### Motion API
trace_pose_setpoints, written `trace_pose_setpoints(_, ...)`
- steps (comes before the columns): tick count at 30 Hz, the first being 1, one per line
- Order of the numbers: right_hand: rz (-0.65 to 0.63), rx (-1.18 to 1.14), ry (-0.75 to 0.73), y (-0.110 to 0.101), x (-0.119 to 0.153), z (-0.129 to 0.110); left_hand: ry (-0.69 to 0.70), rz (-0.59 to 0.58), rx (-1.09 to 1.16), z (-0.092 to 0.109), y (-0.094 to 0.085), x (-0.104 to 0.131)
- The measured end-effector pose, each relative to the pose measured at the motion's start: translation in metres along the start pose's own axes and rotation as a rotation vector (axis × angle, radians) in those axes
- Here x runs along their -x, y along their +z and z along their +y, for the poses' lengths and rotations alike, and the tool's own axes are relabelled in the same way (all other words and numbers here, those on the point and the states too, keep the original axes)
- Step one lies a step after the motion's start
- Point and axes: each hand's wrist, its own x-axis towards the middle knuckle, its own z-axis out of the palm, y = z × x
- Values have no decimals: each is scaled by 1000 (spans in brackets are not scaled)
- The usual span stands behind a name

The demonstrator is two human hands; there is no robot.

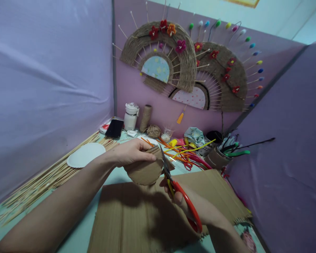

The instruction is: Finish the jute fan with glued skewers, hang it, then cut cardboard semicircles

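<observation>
My left hand pinches a small rounded piece of cardboard, thumb on top near its upper edge. Closed around the handles of red-handled scissors is my right hand. The scissor blades point up and lie at the right edge of the cardboard piece, where a small flap of cardboard sticks out beyond them. Both hands are above a large flat cardboard sheet, which carries their shadow.
Bamboo sticks and a white oval lie at left. Behind are a phone, a white bottle, twine and coloured pipe cleaners. A tool pot stands right. Fan-shaped decorations hang on the back wall.
</observation>
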Motion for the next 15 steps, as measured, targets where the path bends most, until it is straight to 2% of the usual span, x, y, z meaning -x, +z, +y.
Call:
trace_pose_setpoints(5,-31,-38,-26,2,-1,-1,25,10,-13,1,4,0)
trace_pose_setpoints(9,-6,-16,-19,1,1,0,11,22,41,5,3,3)
trace_pose_setpoints(12,12,-28,-49,-1,2,-2,-28,119,173,9,-2,9)
trace_pose_setpoints(15,23,-35,-9,-3,4,-9,-35,194,236,14,-5,15)
